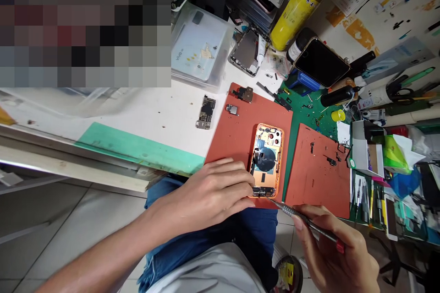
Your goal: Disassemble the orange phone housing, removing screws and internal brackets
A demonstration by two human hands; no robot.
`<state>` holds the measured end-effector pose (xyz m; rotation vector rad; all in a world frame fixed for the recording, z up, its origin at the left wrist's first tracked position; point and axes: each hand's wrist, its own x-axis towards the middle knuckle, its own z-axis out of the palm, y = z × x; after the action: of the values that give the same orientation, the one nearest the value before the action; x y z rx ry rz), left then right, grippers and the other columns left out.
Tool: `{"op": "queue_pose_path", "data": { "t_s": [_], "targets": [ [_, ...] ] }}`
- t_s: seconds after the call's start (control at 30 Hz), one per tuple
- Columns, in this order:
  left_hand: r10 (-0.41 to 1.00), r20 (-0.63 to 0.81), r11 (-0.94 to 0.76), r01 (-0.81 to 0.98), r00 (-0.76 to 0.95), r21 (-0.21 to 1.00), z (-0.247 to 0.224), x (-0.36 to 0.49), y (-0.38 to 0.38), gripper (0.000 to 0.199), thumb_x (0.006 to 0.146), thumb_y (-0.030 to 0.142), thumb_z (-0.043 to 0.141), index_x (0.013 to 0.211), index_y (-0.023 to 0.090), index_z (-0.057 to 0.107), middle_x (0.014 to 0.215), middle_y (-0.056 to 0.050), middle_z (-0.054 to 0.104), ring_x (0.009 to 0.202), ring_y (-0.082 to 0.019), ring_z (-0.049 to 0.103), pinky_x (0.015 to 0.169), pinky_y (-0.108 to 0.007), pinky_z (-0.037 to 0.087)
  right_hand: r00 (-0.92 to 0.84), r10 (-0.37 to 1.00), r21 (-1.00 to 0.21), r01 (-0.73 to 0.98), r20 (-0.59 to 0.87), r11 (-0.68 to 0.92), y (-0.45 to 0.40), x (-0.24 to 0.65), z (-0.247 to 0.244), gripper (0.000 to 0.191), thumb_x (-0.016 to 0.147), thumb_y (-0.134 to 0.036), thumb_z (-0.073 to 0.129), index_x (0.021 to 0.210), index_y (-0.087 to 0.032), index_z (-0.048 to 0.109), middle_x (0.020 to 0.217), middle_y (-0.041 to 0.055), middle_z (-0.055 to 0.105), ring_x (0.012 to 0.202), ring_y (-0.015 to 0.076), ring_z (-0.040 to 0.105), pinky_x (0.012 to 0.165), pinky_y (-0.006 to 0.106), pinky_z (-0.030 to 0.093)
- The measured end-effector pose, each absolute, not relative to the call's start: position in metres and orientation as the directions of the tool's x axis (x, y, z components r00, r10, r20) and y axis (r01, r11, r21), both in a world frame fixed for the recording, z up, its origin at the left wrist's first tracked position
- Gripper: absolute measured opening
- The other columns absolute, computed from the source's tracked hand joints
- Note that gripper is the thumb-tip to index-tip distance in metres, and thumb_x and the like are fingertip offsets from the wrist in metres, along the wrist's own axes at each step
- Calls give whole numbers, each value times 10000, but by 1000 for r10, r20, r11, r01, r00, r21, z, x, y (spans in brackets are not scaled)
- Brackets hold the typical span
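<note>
An orange phone housing [279,155] lies open on a red mat [220,146], its inner parts showing. My left hand [220,187] rests at its lower left edge, fingers together against the frame, holding it. My right hand [333,242] grips a thin metal screwdriver-like tool [292,212] with a red end. The tool's tip meets the bottom edge of the housing, by the dark strip of parts. On the mat above lie a camera module [245,94] and a small metal part [232,109]. A logic board [206,112] is on the white table to the left.
A second red mat [318,174] with small parts lies to the right. Behind stand a yellow can [292,18], a propped black phone [322,62] and a clear plastic case [202,46]. Tools and boxes crowd the right edge. A person's lap is below the table edge.
</note>
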<state>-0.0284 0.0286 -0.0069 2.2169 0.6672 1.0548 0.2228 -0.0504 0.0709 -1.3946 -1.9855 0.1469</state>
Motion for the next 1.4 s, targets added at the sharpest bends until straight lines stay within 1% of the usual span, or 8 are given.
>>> {"op": "queue_pose_path", "data": {
  "t_s": [0.13, 0.3, 0.67, 0.8, 0.93, 1.1, 1.3, 1.4],
  "targets": [
    [633, 524, -731, 218, 569, 647, -8, -27, 28, 104, 1068, 197, 653, 995, 143, 703, 965, -55, 776, 834, -188, 645, 761, -345, 501, -203, 870, -391, 831, 450, 396, -46, 217, 74, 216, 913, -63, 799, 1021, -196, 668, 863, 29, 812, 661, 159, 798, 664, 221, 694],
    [647, 516, -729, 255, 562, 636, -7, -26, 27, 110, 1072, 138, 608, 1014, 174, 694, 960, -41, 779, 817, -181, 641, 765, -338, 503, -248, 885, -450, 787, 395, 421, -37, 208, 79, 236, 938, -28, 742, 1013, -224, 634, 842, 11, 787, 645, 137, 773, 604, 191, 661],
    [662, 477, -706, 268, 579, 656, -4, -27, 27, 177, 1078, 122, 571, 979, 200, 695, 948, -40, 769, 833, -181, 665, 787, -325, 518, -312, 880, -460, 761, 358, 457, -36, 212, 79, 296, 916, 20, 720, 1113, -183, 633, 919, 40, 795, 750, 140, 797, 718, 196, 676],
    [658, 464, -708, 277, 592, 650, -4, -27, 27, 192, 1064, 105, 589, 901, 170, 667, 934, -49, 756, 804, -185, 625, 754, -334, 494, -420, 892, -481, 755, 169, 446, -32, 218, 88, 184, 1008, -65, 633, 1120, -211, 626, 1029, 56, 814, 882, 142, 816, 811, 210, 678],
    [650, 485, -718, 264, 585, 644, -7, -27, 27, 171, 1062, 107, 588, 927, 167, 674, 943, -55, 758, 819, -187, 632, 767, -335, 497, -486, 874, -405, 801, -9, 441, -36, 223, 94, 158, 1057, -137, 607, 1179, -230, 646, 1138, 58, 821, 1044, 169, 808, 952, 280, 667],
    [638, 496, -733, 269, 589, 624, -7, -28, 28, 203, 1074, 100, 552, 916, 160, 664, 936, -55, 758, 819, -191, 629, 750, -342, 488, -556, 825, -320, 766, 105, 557, -33, 226, 94, 257, 1033, -141, 679, 1262, -219, 593, 1053, 46, 820, 955, 169, 812, 858, 282, 675],
    [647, 486, -729, 290, 588, 619, -6, -26, 28, 222, 1067, 83, 547, 897, 174, 657, 924, -42, 753, 794, -182, 611, 737, -334, 477, -609, 761, -222, 729, 221, 648, -21, 221, 94, 255, 958, -97, 775, 1110, -189, 592, 836, 19, 760, 671, 135, 727, 604, 238, 599],
    [646, 491, -731, 288, 584, 619, -7, -26, 27, 206, 1052, 65, 558, 908, 171, 662, 919, -44, 749, 811, -187, 626, 743, -333, 483, -584, 783, -288, 729, 213, 621, -20, 214, 94, 245, 965, -71, 736, 1118, -185, 583, 828, 25, 732, 675, 142, 699, 583, 262, 569]
  ]
}}
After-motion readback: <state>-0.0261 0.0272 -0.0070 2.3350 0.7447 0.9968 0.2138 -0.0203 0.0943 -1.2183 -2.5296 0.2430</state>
